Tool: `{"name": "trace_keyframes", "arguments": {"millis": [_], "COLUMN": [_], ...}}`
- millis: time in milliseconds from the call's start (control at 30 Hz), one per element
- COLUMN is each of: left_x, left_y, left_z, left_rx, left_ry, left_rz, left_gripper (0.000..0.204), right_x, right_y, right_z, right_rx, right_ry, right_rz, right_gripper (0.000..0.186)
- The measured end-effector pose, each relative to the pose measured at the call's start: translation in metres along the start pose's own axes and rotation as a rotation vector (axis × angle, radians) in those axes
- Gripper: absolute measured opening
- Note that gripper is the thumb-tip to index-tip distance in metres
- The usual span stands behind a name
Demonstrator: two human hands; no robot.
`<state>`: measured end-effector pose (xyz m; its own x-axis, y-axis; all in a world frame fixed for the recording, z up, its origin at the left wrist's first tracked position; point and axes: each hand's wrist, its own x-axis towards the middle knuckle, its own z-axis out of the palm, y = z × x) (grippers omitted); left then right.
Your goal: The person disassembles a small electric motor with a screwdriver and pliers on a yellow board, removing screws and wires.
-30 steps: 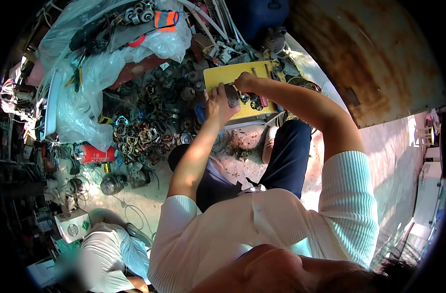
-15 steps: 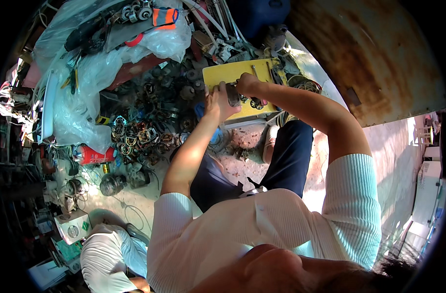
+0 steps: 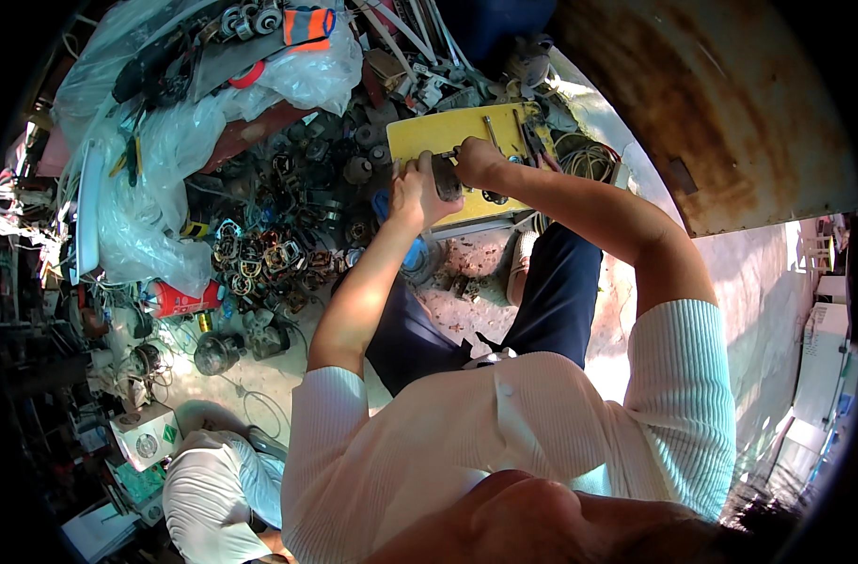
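Note:
My left hand (image 3: 416, 195) is wrapped around a dark, blocky metal part (image 3: 448, 178) on a yellow board (image 3: 412, 134), thumb along the near side. My right hand (image 3: 478, 162) is closed at the upper right of the part, on something small that I cannot make out. Small dark round parts (image 3: 494, 197) lie beside the part, partly under my right forearm. A long metal tool (image 3: 489, 125) and a plier-like tool (image 3: 536, 145) lie on the board's right side.
Heaps of motor parts (image 3: 255, 254), crumpled clear plastic (image 3: 151, 216) and a red cylinder (image 3: 178, 299) lie to the left. A rusty metal sheet (image 3: 730, 113) is at the upper right, coiled cable (image 3: 589, 161) beside the board. Another person (image 3: 212, 498) bends low at the lower left.
Both hands stay at the metal part with much the same grip. The board and surroundings sit slightly higher in the picture, and my left forearm is a little farther left.

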<state>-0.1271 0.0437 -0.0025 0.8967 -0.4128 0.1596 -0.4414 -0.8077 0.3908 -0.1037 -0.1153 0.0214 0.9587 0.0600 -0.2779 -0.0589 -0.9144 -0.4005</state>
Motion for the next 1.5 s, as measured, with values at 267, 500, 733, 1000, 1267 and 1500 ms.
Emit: {"name": "trace_keyframes", "arguments": {"millis": [267,500,733,1000,1267,1500], "left_x": [0.002,0.006,0.004,0.000,0.004,0.005], "left_y": [-0.006,0.001,0.000,-0.009,-0.009,-0.009], "left_z": [0.001,-0.003,-0.006,0.008,0.010,0.014], "left_rx": [-0.029,-0.021,-0.012,-0.035,-0.012,-0.032], "left_ry": [-0.021,-0.099,-0.141,-0.052,-0.026,-0.030], "left_rz": [0.013,-0.076,-0.087,0.015,0.004,-0.008], "left_gripper": [0.088,0.089,0.096,0.099,0.095,0.090], "right_x": [-0.012,0.012,0.002,0.031,0.028,0.022], "right_y": [-0.016,-0.024,-0.002,-0.019,-0.011,-0.014], "right_z": [-0.005,-0.041,-0.027,-0.041,-0.023,-0.025], "right_rx": [0.169,-0.294,1.166,0.686,0.934,-0.212], "right_ry": [0.015,-0.527,-0.497,-0.513,-0.409,-0.418], "right_rz": [0.178,-0.014,0.588,0.699,0.694,-0.078], "right_gripper": [0.023,0.022,0.025,0.026,0.022,0.014]}}
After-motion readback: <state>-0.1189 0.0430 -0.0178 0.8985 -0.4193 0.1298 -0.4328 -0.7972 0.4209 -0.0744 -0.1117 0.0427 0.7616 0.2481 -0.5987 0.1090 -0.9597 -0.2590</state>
